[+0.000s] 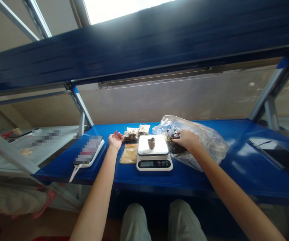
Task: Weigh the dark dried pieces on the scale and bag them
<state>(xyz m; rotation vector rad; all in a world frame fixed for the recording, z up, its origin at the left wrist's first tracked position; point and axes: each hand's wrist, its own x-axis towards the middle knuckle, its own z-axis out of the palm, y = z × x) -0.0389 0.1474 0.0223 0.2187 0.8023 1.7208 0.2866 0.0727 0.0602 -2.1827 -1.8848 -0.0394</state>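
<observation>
My right hand reaches into a large clear plastic bag. Its fingers close down on the dark dried pieces in the bag's mouth; the fingertips are partly hidden among them. Left of it stands a white digital scale with a lit display. On its pan sits a small brown cup with dark bits at the top. My left hand rests palm up on the blue shelf, fingers loosely curled apart, holding nothing. Near it are filled small bags and a stack of flat clear bags.
A phone with a white cable lies at the left, its screen blurred out. Another dark phone lies at the right. A blue upper shelf beam crosses overhead, with metal posts at both sides. Part of another person's leg shows at lower left.
</observation>
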